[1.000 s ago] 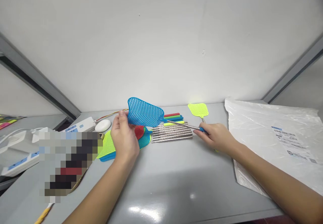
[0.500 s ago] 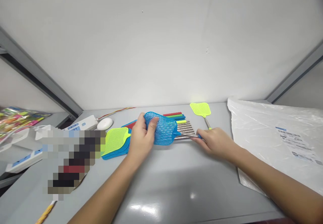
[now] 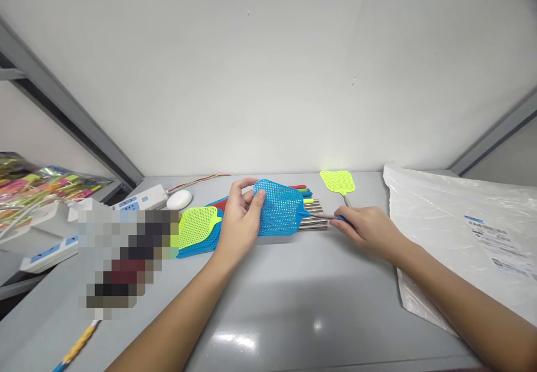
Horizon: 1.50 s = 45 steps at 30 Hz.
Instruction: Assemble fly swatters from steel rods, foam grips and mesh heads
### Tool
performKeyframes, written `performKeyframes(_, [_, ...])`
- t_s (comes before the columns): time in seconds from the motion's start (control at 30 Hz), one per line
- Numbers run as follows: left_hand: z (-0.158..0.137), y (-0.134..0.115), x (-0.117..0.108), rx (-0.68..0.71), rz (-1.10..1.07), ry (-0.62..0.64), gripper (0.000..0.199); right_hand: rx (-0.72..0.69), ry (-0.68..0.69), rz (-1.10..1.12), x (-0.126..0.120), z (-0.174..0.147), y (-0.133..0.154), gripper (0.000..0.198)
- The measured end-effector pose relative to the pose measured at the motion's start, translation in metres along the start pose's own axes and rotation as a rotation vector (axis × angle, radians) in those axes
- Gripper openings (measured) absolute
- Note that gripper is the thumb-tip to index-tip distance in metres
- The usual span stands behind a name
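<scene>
A blue fly swatter (image 3: 279,210) hangs just above the table, between my two hands. My left hand (image 3: 241,215) pinches the left edge of its mesh head, thumb in front. Around the swatter's handle end my right hand (image 3: 367,229) is closed, and the thin metal rod shows between handle and head. Behind the head lie several metal rods (image 3: 312,224) side by side and several coloured handles (image 3: 308,193), partly hidden. Left of my left hand sits a pile of swatter heads, with a yellow-green head (image 3: 199,226) on top of blue ones.
An assembled yellow-green swatter (image 3: 338,182) lies at the back, beyond my right hand. A white plastic mailing bag (image 3: 453,238) covers the right side. Power strips (image 3: 138,204), a white round object (image 3: 179,199) and a blurred-out item (image 3: 130,260) are at left.
The view has shifted slightly to the left. My hands keep the same blue swatter, and slightly more of its metal rod shows beside my right hand.
</scene>
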<state>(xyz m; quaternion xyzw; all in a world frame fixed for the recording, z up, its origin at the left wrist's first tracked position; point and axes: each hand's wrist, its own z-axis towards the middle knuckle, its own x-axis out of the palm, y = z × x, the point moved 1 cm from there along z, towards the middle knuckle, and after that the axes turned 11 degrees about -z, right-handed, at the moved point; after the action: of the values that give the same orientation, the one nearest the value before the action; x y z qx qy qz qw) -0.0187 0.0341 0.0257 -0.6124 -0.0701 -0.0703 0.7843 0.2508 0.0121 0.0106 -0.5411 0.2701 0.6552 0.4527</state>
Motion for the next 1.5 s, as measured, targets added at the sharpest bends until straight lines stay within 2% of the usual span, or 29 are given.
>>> performKeyframes(0.23, [0.004,0.005,-0.002,-0.108,-0.104,-0.104,0.033,-0.011,-0.027,0.060,-0.002,0.002,-0.001,0.030])
performKeyframes(0.5, [0.008,0.012,-0.006,-0.201,-0.221,-0.238,0.035,-0.084,-0.105,-0.003,-0.001,0.002,-0.001,0.031])
performKeyframes(0.73, [0.008,0.015,-0.009,-0.165,-0.157,-0.196,0.035,-0.118,-0.177,-0.067,-0.002,0.001,-0.001,0.031])
performKeyframes(0.93, [0.003,0.014,-0.004,-0.142,-0.123,-0.151,0.034,-0.069,-0.341,0.005,0.000,0.001,-0.004,0.019])
performKeyframes(1.03, [-0.001,0.009,-0.003,-0.037,-0.047,-0.105,0.034,-0.028,-0.404,0.051,0.002,0.001,-0.005,0.016])
performKeyframes(1.17, [-0.009,-0.001,0.000,0.124,-0.013,-0.009,0.050,-0.007,-0.447,0.059,0.006,0.002,-0.004,0.019])
performKeyframes(1.27, [-0.013,-0.004,0.002,0.112,0.062,0.055,0.046,0.002,-0.437,0.060,0.007,0.004,-0.005,0.021])
performKeyframes(1.37, [-0.013,-0.003,0.004,0.121,0.140,0.068,0.045,0.017,-0.375,0.043,0.005,0.006,-0.008,0.023])
performKeyframes(1.5, [-0.011,0.003,0.005,0.160,0.074,0.071,0.043,-0.035,-0.272,-0.061,-0.002,0.009,-0.006,0.023])
